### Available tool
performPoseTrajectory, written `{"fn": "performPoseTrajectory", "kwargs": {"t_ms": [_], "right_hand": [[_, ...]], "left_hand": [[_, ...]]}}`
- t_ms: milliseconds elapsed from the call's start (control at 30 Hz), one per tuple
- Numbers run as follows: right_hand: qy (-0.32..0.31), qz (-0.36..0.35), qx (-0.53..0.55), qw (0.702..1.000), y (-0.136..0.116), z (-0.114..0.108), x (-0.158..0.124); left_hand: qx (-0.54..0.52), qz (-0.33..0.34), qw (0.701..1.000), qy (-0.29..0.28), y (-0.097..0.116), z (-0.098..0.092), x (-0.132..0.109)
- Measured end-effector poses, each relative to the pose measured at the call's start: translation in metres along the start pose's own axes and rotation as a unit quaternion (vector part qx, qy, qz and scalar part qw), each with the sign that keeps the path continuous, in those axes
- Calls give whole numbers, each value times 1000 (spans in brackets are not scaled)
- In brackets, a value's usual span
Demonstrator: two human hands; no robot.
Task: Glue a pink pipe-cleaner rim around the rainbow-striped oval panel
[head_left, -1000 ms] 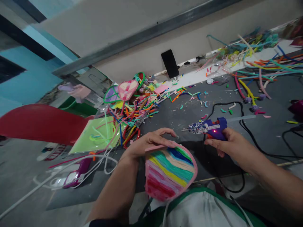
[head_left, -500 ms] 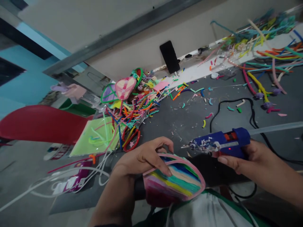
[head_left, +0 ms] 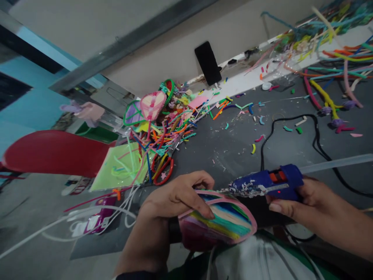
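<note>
My left hand (head_left: 175, 194) is closed on a heart-shaped craft piece (head_left: 224, 221) covered in rainbow stripes of pipe cleaner with a pink rim. It is tilted nearly flat over my lap. My right hand (head_left: 294, 198) grips a blue hot glue gun (head_left: 268, 182) with a red light on its side and a clear glue stick (head_left: 335, 162) poking out the back. The gun's nozzle, crusted with scraps, touches the piece's upper rim.
A dark table (head_left: 233, 147) holds a heap of coloured pipe cleaners (head_left: 163, 132), scattered cut bits, a black cord (head_left: 291, 128) and a green sheet (head_left: 122, 167). A black phone (head_left: 208, 63) leans on the wall. A red chair (head_left: 55, 151) stands left, white cables (head_left: 87, 217) below.
The glue gun has come down and left until its nozzle meets the rim of the striped piece. My left hand has tilted the piece flatter.
</note>
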State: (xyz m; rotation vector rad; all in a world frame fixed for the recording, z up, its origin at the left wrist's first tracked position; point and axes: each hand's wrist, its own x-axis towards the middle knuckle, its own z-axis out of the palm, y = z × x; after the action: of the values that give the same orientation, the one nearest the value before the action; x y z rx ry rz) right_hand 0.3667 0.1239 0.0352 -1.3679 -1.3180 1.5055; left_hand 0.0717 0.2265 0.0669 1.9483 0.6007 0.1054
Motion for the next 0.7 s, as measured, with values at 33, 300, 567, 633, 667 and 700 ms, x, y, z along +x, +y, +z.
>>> {"fn": "performPoseTrajectory", "kwargs": {"t_ms": [33,300,567,633,667,700], "right_hand": [[-9,-1,-8,1000,-1,0,1],[-34,1,-17,999,-6,0,0],[-22,-19,-35,999,8,0,1],[-25,-14,-30,999,9,0,2],[-29,-11,-25,999,9,0,3],[-33,-8,-21,999,9,0,3]], "left_hand": [[-1,11,1000,2,1,0,1],[8,37,999,11,-2,2,2],[36,43,998,0,-1,-1,3],[37,47,998,-2,-1,-2,4],[38,51,998,-6,-1,-2,4],[38,54,998,-7,-1,-2,3]]}}
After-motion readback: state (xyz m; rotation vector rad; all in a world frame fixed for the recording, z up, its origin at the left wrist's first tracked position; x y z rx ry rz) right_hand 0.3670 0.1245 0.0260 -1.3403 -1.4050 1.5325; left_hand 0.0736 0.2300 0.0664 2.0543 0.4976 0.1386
